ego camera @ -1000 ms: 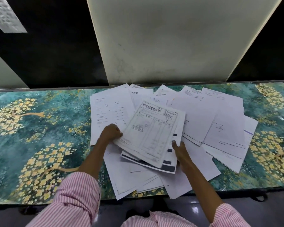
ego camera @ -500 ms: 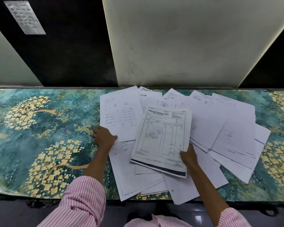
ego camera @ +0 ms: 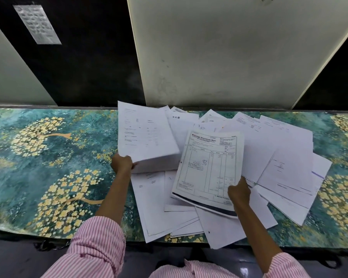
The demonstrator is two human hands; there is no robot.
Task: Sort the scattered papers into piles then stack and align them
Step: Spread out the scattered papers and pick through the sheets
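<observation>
Many white papers (ego camera: 285, 157) lie scattered and overlapping across the middle and right of the table. My left hand (ego camera: 122, 162) grips the near left corner of a white printed sheet (ego camera: 145, 137) and holds it lifted and tilted above the heap. My right hand (ego camera: 239, 192) pinches the near right corner of a small bundle topped by a ruled invoice form (ego camera: 207, 167), which rests slanted on the other papers. More loose sheets (ego camera: 161, 207) stick out toward the table's near edge under both hands.
The table wears a teal cloth with yellow flower trees (ego camera: 48, 157). A pale wall panel (ego camera: 229, 53) rises straight behind the papers, with dark panels either side. A small printed notice (ego camera: 37, 24) hangs at the upper left.
My left hand has lifted the left sheet off the heap, raising its far edge. My right hand keeps hold of the invoice bundle, which has turned more upright.
</observation>
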